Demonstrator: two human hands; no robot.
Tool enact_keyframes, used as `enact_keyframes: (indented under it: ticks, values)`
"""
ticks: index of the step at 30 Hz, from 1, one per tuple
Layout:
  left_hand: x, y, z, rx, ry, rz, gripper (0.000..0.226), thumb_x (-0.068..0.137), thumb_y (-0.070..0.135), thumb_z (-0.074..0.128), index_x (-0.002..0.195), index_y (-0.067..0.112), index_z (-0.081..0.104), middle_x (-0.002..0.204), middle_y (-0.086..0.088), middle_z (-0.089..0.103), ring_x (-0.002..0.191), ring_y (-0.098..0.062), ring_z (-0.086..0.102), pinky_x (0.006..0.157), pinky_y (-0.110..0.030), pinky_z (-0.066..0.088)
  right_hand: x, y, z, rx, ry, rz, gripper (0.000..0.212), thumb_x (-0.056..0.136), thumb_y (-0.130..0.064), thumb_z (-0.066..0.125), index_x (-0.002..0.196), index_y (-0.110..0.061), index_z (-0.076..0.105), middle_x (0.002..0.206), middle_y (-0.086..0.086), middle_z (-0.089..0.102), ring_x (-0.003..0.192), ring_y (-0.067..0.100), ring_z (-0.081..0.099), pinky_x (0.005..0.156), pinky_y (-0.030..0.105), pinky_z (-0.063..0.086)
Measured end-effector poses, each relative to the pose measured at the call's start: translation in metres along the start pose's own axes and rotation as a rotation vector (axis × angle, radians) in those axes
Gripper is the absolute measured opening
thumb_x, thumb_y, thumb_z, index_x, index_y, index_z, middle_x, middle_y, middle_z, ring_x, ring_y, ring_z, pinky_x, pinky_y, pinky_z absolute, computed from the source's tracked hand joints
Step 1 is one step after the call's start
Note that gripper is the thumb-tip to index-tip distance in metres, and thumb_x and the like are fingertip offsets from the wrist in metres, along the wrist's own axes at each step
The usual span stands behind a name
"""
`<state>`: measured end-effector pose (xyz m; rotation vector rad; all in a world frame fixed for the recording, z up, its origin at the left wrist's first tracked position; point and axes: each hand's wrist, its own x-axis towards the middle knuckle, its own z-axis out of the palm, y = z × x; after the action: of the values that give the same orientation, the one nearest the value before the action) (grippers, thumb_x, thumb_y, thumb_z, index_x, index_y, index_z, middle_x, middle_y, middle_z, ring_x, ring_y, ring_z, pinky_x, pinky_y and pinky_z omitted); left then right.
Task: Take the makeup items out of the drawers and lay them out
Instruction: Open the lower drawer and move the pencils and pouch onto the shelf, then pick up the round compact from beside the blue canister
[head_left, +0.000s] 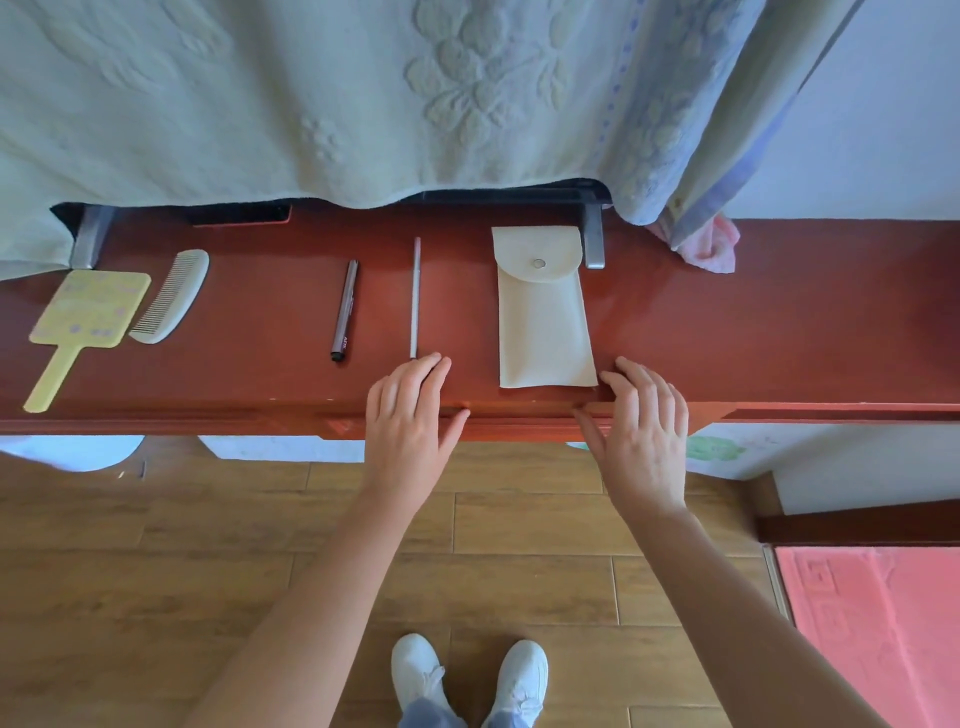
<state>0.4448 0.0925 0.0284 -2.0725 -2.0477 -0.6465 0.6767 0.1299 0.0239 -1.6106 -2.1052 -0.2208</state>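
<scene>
On the red-brown dresser top several items lie in a row: a yellow hand mirror at far left, a pale comb beside it, a dark makeup pen, a thin pink-grey pencil and a cream snap pouch. My left hand rests flat on the front edge just below the pencil's near tip. On the edge at the pouch's near right corner sits my right hand. Both hands hold nothing, fingers loosely together. No drawer is visible.
A pale embossed cloth hangs over a screen on metal feet at the back of the dresser. A pink rag lies at the back right. Wood floor, my white shoes and a pink mat are below.
</scene>
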Motion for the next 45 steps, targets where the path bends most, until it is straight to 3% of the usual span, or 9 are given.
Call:
enact_keyframes:
  ticks: [4,10,14,17,21,29,38,45]
  values:
    - [-0.002,0.019,-0.025,-0.047,-0.148,0.008,0.055,0.088,0.036,0.05,0.129,-0.001,0.051,0.132,-0.015,0.053,0.123,-0.03,0.048,0.105,-0.048,0.039,-0.005,-0.004,-0.027,0.029,-0.164,0.016,0.051,0.091,-0.04,0.045,0.125,-0.001,0.048,0.132,0.018,0.052,0.125,0.035,0.046,0.105,0.048,0.037]
    - [0.016,0.075,-0.068,-0.059,-0.358,0.081,0.067,0.088,0.048,0.034,0.136,0.002,0.041,0.144,-0.017,0.041,0.135,-0.033,0.036,0.112,-0.05,0.023,-0.015,0.003,-0.091,-0.002,-0.28,0.194,0.071,0.088,-0.048,0.038,0.137,0.002,0.037,0.141,0.02,0.044,0.134,0.035,0.036,0.108,0.049,0.035]
    - [0.041,0.124,-0.093,-0.086,-0.384,0.236,0.072,0.087,0.05,0.032,0.137,0.0,0.041,0.145,-0.019,0.04,0.137,-0.035,0.034,0.112,-0.048,0.023,-0.019,0.021,-0.143,-0.03,-0.246,0.339,0.078,0.087,-0.056,0.031,0.139,0.002,0.034,0.144,0.019,0.04,0.138,0.032,0.031,0.113,0.043,0.028]
    - [0.059,0.166,-0.113,-0.142,-0.373,0.356,0.079,0.085,0.054,0.025,0.144,0.002,0.028,0.152,-0.017,0.027,0.142,-0.031,0.023,0.115,-0.041,0.014,-0.021,0.037,-0.185,-0.008,-0.19,0.462,0.08,0.086,-0.058,0.026,0.142,0.0,0.03,0.149,0.016,0.033,0.141,0.028,0.024,0.115,0.037,0.019]
    - [0.071,0.214,-0.135,-0.168,-0.39,0.551,0.078,0.092,0.052,0.033,0.149,0.004,0.013,0.157,-0.014,0.012,0.146,-0.025,0.009,0.117,-0.036,0.006,-0.031,0.057,-0.239,-0.058,-0.135,0.552,0.073,0.091,-0.049,0.044,0.144,-0.002,0.025,0.152,0.015,0.028,0.143,0.027,0.019,0.116,0.034,0.013]
    - [0.073,0.277,-0.17,-0.221,-0.429,0.759,0.079,0.091,0.047,0.042,0.148,0.002,0.012,0.156,-0.015,0.014,0.145,-0.026,0.012,0.119,-0.04,0.012,-0.055,0.082,-0.308,-0.124,-0.119,0.671,0.075,0.09,-0.049,0.048,0.145,-0.004,0.025,0.152,0.014,0.028,0.142,0.028,0.02,0.117,0.041,0.017]
    - [0.091,0.341,-0.164,-0.23,-0.377,0.789,0.076,0.091,0.044,0.044,0.148,0.002,0.014,0.156,-0.015,0.016,0.145,-0.027,0.012,0.117,-0.039,0.01,-0.061,0.134,-0.334,-0.128,-0.13,0.701,0.077,0.091,-0.053,0.042,0.148,-0.008,0.017,0.156,0.01,0.018,0.145,0.024,0.011,0.117,0.036,0.011]
    - [0.113,0.403,-0.147,-0.248,-0.37,0.689,0.077,0.089,0.043,0.048,0.148,0.002,0.017,0.155,-0.016,0.019,0.144,-0.028,0.015,0.118,-0.04,0.012,-0.055,0.208,-0.358,-0.081,-0.126,0.658,0.076,0.091,-0.051,0.044,0.148,-0.008,0.018,0.155,0.009,0.02,0.145,0.023,0.011,0.117,0.034,0.01]
